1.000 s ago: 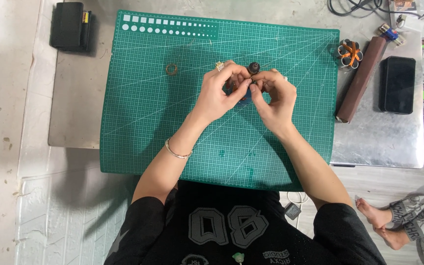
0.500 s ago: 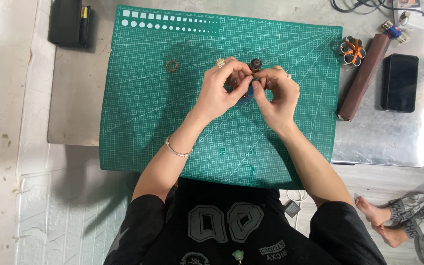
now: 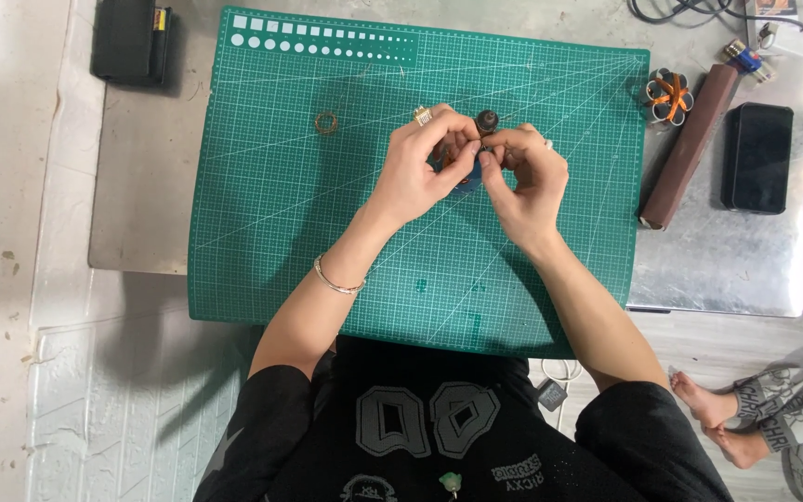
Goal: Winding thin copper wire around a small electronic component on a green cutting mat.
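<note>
1. 1 person, seen from above: black shirt w/ grey block print, 2 bare forearms reaching up over the mat. 1 thin metal bracelet (image 3: 338, 279) on the left wrist.
2. 1 green cutting mat (image 3: 271, 214), flat, matte, white grid and diagonal lines, row of white squares and dots along its far edge. It lies on 1 grey metal desk (image 3: 745, 270), smooth top, faint scuffs.
3. 2 hands meet near the mat's middle. Left hand (image 3: 417, 174): fingers curled narrow, pinching a small blue part (image 3: 467, 177). Right hand (image 3: 529, 177): fingers also pinched close on the same part from the other side; 1 ring on a finger. The part is mostly hidden, shape can't tell.
4. Just beyond the fingers: 1 small dark round knob-like piece (image 3: 487, 120), and 1 small brass-coloured piece (image 3: 421, 115) by the left knuckles.
5. 1 thin brownish ring (image 3: 326, 122), apart on the mat, left of the hands.
6. Right of the mat: 1 long brown bar (image 3: 690, 149), square-edged, lying tilted; 1 black phone (image 3: 756, 157), glossy, flat.
7. Far side: 1 small orange-and-metal coil cluster (image 3: 670, 97); 1 black boxy case (image 3: 130, 41) at the far left.
</note>
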